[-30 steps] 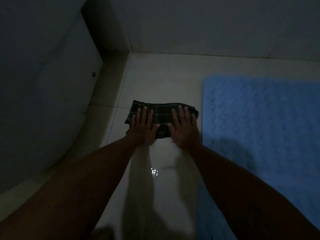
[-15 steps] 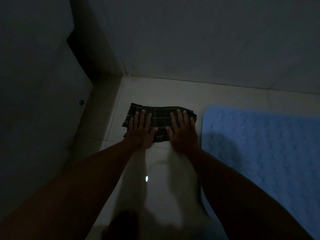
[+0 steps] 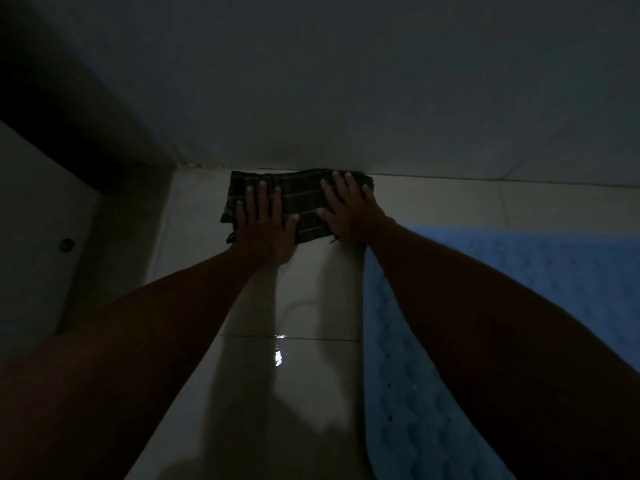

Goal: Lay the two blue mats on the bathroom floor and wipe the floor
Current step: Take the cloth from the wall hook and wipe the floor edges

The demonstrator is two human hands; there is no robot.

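Head view: left hand (image 3: 265, 225) and right hand (image 3: 349, 211) flat, fingers spread, pressing cloth (image 3: 301, 202).
Change: cloth pushed forward to the wall (image 3: 346, 98).
Mat (image 3: 519, 289): beside, right; second unseen.
Meaning: wiping stroke likely finished.

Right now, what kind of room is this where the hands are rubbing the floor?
Probably a bathroom. The floor is shiny pale tile meeting a tiled wall, and a bumpy blue mat with small holes lies there. Both hands press a dark checked cloth flat on the tiles.

dark plaid cloth (image 3: 298, 199), blue mat (image 3: 554, 282), pale floor (image 3: 311, 393)
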